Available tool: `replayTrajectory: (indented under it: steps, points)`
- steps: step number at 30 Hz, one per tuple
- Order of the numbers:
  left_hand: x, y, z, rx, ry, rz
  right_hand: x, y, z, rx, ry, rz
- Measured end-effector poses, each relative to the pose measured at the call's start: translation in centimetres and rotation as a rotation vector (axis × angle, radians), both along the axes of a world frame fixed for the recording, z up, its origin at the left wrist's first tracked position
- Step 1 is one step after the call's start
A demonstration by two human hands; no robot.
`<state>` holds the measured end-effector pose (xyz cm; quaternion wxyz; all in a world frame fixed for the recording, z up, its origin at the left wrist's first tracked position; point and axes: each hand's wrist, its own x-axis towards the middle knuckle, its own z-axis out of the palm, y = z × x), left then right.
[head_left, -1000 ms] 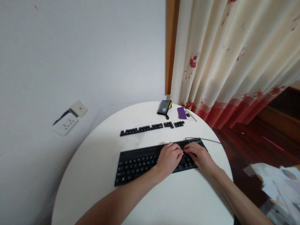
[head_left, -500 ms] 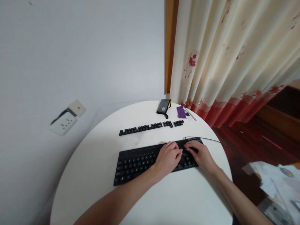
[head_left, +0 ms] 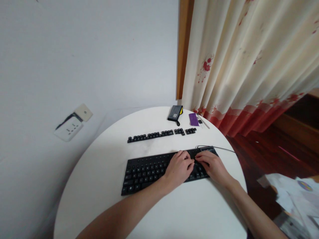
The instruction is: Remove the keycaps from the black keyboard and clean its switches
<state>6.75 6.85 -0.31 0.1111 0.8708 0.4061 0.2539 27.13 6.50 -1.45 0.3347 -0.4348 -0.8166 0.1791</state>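
Note:
A black keyboard point(head_left: 147, 171) lies on the round white table point(head_left: 104, 186). Both my hands are on its right part, close together and almost touching. My left hand point(head_left: 179, 167) rests on the keys with its fingers curled down. My right hand point(head_left: 211, 166) sits over the right end, fingertips bent and pinched toward the keys beside my left hand. What the fingertips hold, if anything, is hidden. Behind the keyboard, a row of loose black keycaps point(head_left: 159, 134) lies in a line.
At the table's far edge lie a dark pouch with a yellow patch point(head_left: 174, 113), a purple card point(head_left: 193, 119) and a thin white stick point(head_left: 203, 122). The keyboard's cable point(head_left: 219, 148) runs off to the right. A curtain point(head_left: 244, 66) hangs behind, and papers point(head_left: 294, 196) lie at the lower right.
My hands stay at the same spot on the keyboard, with only slight finger shifts. The view has wobbled a little.

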Motion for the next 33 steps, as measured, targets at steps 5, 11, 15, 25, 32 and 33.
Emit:
replayTrajectory:
  steps: [5, 11, 15, 25, 32, 33]
  points:
    - [-0.1, 0.0, 0.3, -0.007, -0.007, -0.003, -0.2, -0.5, 1.1, 0.017, -0.106, -0.082]
    - [-0.1, 0.0, 0.3, -0.011, -0.011, 0.005, -0.3, -0.6, 1.2, 0.01, -0.125, -0.111]
    - [0.0, -0.1, 0.5, 0.001, 0.005, 0.001, -0.3, -0.6, 1.0, 0.011, -0.108, -0.12]
    - [-0.3, 0.5, 1.1, -0.1, -0.048, 0.032, 0.2, 0.2, 1.0, -0.024, 0.044, -0.257]
    - [-0.8, 6.1, 3.0, -0.125, 0.058, 0.184, -0.9, 5.4, 2.6, -0.091, -0.213, -0.355]
    - [-0.8, 7.1, 3.0, -0.133, 0.092, 0.207, -1.3, 6.3, 2.6, -0.118, -0.272, -0.354]
